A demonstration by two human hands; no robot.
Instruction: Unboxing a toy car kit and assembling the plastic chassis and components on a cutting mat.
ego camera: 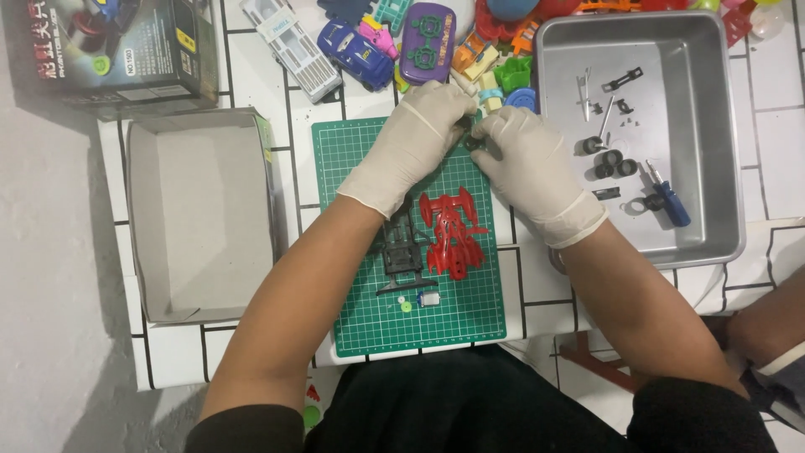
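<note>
My forearms come up from the bottom edge onto the green cutting mat [369,331]. Below my hands lie a red car body shell [451,233] and a black chassis [401,247], side by side, with a small motor [428,299] nearer me. My left hand [417,138] and right hand [530,164], both gloved, pinch one small dark part [475,143] between them at the mat's top edge. Bare mat is free below the shell. Right of my right hand is a metal tray [721,151] holding a blue screwdriver [671,201]. Left of my left hand sits an open cardboard box [201,218]; toys [419,38] crowd just beyond my fingers.
</note>
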